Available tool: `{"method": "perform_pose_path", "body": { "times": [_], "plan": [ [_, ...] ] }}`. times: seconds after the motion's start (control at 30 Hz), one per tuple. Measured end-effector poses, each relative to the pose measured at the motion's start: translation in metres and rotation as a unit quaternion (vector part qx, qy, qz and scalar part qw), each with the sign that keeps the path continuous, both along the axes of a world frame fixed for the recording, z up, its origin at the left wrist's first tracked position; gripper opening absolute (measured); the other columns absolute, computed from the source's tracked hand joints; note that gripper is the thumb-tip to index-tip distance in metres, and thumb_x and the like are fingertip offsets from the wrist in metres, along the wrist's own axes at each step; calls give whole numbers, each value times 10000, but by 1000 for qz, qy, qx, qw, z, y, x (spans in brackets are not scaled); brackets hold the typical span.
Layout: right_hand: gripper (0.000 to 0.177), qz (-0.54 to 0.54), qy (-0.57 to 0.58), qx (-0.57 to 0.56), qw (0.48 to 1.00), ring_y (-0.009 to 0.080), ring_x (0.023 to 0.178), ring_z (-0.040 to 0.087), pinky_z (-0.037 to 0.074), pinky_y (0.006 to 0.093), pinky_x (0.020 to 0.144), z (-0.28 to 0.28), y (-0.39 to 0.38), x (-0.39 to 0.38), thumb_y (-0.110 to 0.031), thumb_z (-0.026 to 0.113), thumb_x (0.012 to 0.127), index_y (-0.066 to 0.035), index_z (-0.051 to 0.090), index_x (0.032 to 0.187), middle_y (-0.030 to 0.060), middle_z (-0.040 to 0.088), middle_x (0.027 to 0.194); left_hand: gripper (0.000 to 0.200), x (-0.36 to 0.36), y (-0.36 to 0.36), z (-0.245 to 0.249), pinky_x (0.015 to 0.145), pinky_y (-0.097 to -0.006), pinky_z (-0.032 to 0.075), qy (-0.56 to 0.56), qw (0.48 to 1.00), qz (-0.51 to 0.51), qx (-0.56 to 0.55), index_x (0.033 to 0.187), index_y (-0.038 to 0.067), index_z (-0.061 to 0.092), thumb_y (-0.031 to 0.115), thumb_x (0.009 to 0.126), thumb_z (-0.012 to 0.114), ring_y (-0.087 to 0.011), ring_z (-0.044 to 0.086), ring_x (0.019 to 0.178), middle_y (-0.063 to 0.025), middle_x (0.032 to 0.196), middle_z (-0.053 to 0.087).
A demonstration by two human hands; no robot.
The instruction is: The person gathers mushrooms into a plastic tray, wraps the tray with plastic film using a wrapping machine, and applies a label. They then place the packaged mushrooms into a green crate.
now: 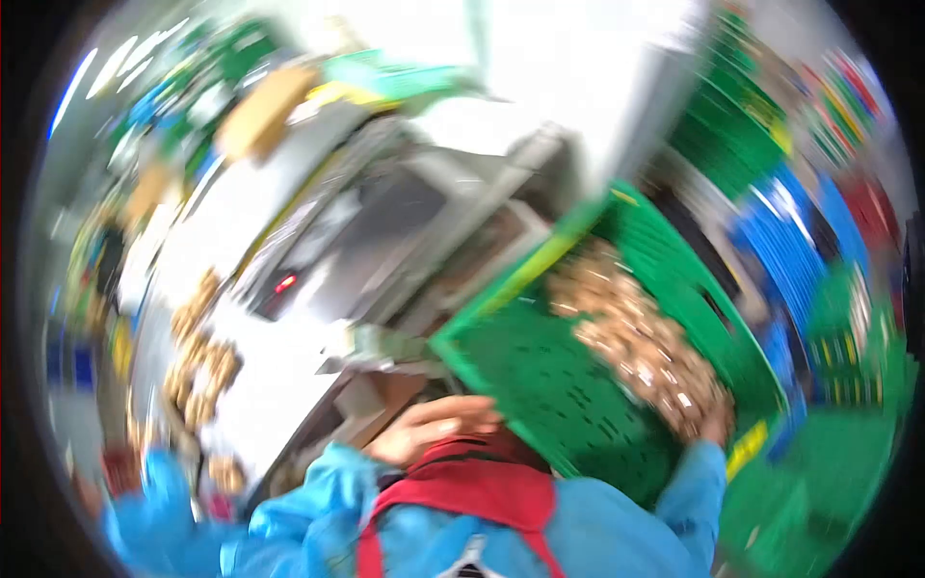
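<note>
Bit of a blurry one, sorry. I've got the green perforated plastic crate [568,385] in front of my chest, tilted hard, so its heap of light-brown lumpy pieces [636,337] bunches along one side near my right hand [718,416]. My left hand [434,424] is at the near corner with its fingers [453,409] curled tight on the rim, I guess to steer the tilt. The right hand props the far rim, but it's too smeared to tell how those fingers sit.

Behind the crate is a grey metal machine [385,241] with a small red light [286,282]. More brown pieces [198,366] lie scattered on the white tabletop [260,395] to the left. Stacked green and blue crates [771,212] stand off right.
</note>
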State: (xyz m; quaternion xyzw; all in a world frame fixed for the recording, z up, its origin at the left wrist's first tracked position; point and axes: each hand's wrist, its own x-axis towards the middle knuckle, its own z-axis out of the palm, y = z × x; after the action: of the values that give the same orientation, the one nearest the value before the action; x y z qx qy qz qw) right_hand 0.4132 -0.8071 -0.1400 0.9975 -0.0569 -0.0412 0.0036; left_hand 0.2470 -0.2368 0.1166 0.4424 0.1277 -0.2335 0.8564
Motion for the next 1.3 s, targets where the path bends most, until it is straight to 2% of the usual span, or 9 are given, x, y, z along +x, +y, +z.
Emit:
{"method": "perform_pose_path", "body": {
  "times": [0.17,0.2,0.23,0.3,0.47,0.6,0.87,1.07,1.3],
  "plan": [
    [410,155,-131,-255,946,266,1063,549,432,363,901,-47,-91,82,-171,509,876,-52,492,1267,150,546,1217,570,-50,55,-18,1027,-381,345,-48,983,167,62,1330,-20,387,320,902,547,-245,497,1174,-178,1268,511],
    [865,229,-324,-364,843,431,961,534,438,539,777,-19,-38,81,-542,755,564,-90,456,1238,239,542,1081,544,-65,72,-24,1012,-370,365,-45,971,212,101,1317,-20,407,305,905,550,-231,522,1145,-164,1244,534],
    [596,142,-260,-70,952,399,953,560,452,479,795,21,22,93,-420,638,737,-34,524,1177,239,575,1076,420,-81,89,-34,946,-332,433,-45,940,323,100,1264,-9,475,211,914,548,-202,567,1070,-128,1164,588],
    [318,83,-241,349,902,308,827,612,495,379,728,160,220,77,-240,519,910,49,605,1011,210,627,934,342,-118,147,-66,890,-308,457,-36,861,493,122,1196,-3,528,143,889,567,-186,614,944,-99,1090,620],
    [342,287,233,627,685,184,820,596,487,257,730,262,530,-9,-187,501,907,47,531,1155,148,617,953,423,-267,314,-137,874,-320,397,142,546,752,341,1234,32,505,152,836,587,-163,530,1018,-78,1118,591],
    [378,436,613,430,499,237,981,613,480,308,868,260,740,-146,-62,541,876,85,484,1219,185,614,1084,416,-339,437,-162,909,-317,415,99,448,770,443,1206,-49,499,187,871,572,-232,536,1047,-170,1160,545],
    [850,430,584,362,585,282,1163,472,445,318,863,126,1028,-275,-209,670,793,-48,146,1443,233,297,1405,675,-352,543,-186,1005,-416,337,295,486,557,605,1279,-54,433,457,848,530,-380,461,1172,-280,1235,494],
    [825,551,521,391,522,216,828,565,485,298,736,49,1078,-281,-171,702,744,-123,248,1430,232,367,1306,692,-355,549,-183,990,-376,371,303,614,589,430,1292,-49,427,473,847,518,-357,481,1174,-251,1255,503],
    [749,540,463,418,565,230,957,510,449,323,870,194,1031,-225,-198,696,763,-97,318,1403,165,374,1253,639,-328,516,-42,961,-356,359,128,728,635,225,1369,30,364,412,891,545,-205,428,1157,-88,1326,448]
  ]
}}
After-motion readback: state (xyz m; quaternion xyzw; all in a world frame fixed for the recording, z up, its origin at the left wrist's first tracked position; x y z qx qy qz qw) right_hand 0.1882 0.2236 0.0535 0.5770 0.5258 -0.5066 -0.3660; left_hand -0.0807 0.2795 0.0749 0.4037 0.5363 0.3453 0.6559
